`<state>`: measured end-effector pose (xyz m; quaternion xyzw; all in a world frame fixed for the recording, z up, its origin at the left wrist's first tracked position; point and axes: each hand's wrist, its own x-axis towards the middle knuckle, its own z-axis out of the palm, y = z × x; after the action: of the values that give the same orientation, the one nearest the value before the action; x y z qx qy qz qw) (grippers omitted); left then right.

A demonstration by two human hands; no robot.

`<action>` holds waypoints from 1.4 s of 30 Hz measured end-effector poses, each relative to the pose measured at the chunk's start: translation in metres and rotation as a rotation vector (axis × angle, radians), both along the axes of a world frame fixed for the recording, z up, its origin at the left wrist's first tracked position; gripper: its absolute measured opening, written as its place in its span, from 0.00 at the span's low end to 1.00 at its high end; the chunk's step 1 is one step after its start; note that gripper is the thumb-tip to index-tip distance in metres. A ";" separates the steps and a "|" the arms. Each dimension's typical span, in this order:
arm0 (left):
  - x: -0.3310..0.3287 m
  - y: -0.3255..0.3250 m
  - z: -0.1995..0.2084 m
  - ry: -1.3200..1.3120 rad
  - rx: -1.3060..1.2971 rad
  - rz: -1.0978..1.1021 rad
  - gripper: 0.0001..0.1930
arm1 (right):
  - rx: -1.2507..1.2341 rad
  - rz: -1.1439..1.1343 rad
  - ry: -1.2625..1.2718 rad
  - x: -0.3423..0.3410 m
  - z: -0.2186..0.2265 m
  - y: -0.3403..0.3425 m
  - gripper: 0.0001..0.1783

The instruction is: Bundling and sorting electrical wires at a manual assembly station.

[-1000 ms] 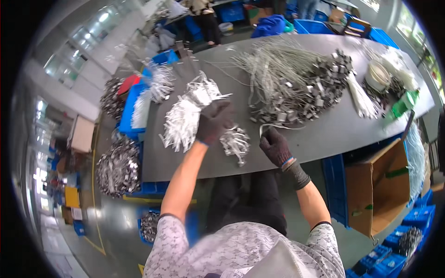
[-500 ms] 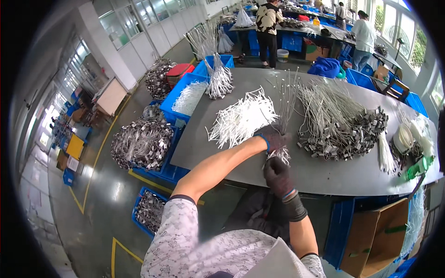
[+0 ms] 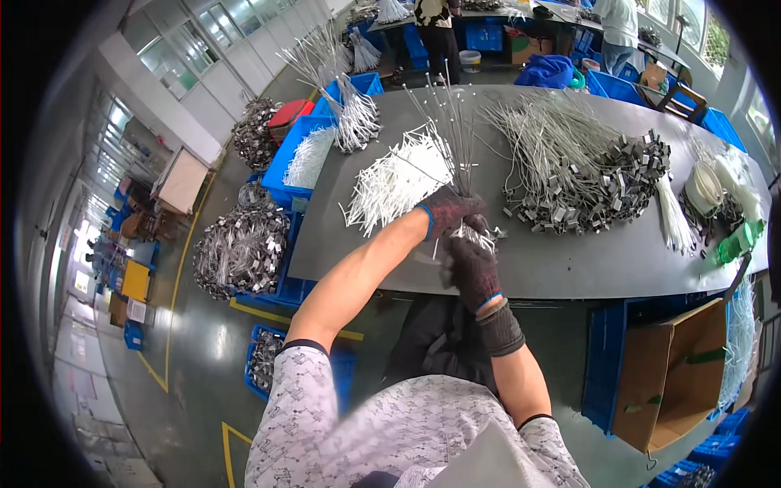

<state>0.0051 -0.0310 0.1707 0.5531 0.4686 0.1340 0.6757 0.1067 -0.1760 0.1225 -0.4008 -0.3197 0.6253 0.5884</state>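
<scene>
My left hand [image 3: 451, 213], in a dark knitted glove with a blue cuff edge, is closed around a bundle of thin wires [image 3: 462, 142]. The wires fan upward past the fist, and small pale tips show on their upper ends. White and silvery lower ends [image 3: 482, 238] stick out below that hand. Against those ends my right hand [image 3: 473, 268], gloved too, has curled fingers, partly blurred; what it pinches is hidden. A loose heap of short white tubes [image 3: 399, 180] lies left of the bundle. To the right spreads a pile of wires with metal clips [image 3: 590, 183].
Blue bins [image 3: 305, 159] with white tubes and bundled wires line the table's left side. A clip-ended wire heap [image 3: 242, 252] stands beside them. At the right are a white tub [image 3: 703, 191], a green bottle [image 3: 739, 242] and, below the edge, a cardboard box [image 3: 671, 378]. People work at farther tables.
The table and its piles sit higher and further left in the picture. My right hand has come up closer to the bundle's lower ends; my left keeps its hold.
</scene>
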 end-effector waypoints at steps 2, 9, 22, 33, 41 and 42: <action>-0.006 -0.007 -0.003 -0.011 0.110 0.005 0.13 | 0.045 0.038 -0.173 0.019 -0.002 0.000 0.10; -0.031 -0.022 -0.019 0.488 1.367 -0.256 0.15 | 0.073 -0.122 -0.191 0.071 -0.003 0.009 0.15; -0.001 0.015 -0.027 -0.750 -0.105 0.533 0.06 | 0.189 0.052 -0.802 0.104 0.005 0.062 0.14; 0.008 0.037 -0.020 -0.571 -0.054 0.110 0.10 | 0.440 -0.494 -0.877 0.103 0.042 0.132 0.18; 0.006 0.045 -0.017 -0.475 0.090 0.113 0.14 | 0.266 -0.128 -0.620 0.072 0.027 0.099 0.12; 0.005 0.046 -0.014 -0.425 0.124 0.125 0.14 | 0.307 -0.126 -0.559 0.070 0.031 0.095 0.12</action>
<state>0.0096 0.0145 0.1565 0.5229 0.3400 0.3175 0.7143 0.1767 -0.0806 0.1531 -0.4825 -0.5342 0.3979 0.5688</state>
